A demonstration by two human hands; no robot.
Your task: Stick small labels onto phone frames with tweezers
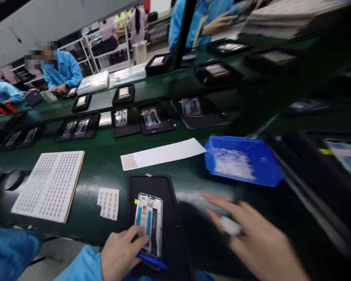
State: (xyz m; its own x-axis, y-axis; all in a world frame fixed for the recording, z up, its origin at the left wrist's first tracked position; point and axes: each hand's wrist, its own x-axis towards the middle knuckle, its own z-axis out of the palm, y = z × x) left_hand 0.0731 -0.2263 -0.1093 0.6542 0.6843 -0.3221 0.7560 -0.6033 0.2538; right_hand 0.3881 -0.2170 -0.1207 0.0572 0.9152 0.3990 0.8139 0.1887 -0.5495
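A phone housing (148,222) with blue strips and a yellow tab lies in a black tray (171,218) at the lower middle. My left hand (121,251) reaches over its left edge, fingertips on the housing and fingers curled round a blue pen-like tool (153,260). To the right of the tray, my right hand (248,230) is above the bench, smeared by motion. A white patch shows at its fingers; whether it holds anything cannot be made out.
A blue bin (242,160) of small clear pieces sits at right, beside a white strip (163,153). At left are a sticker board (49,185), a small label sheet (109,203) and a round black object (12,180). Several trays line the bench behind; people in blue work beyond.
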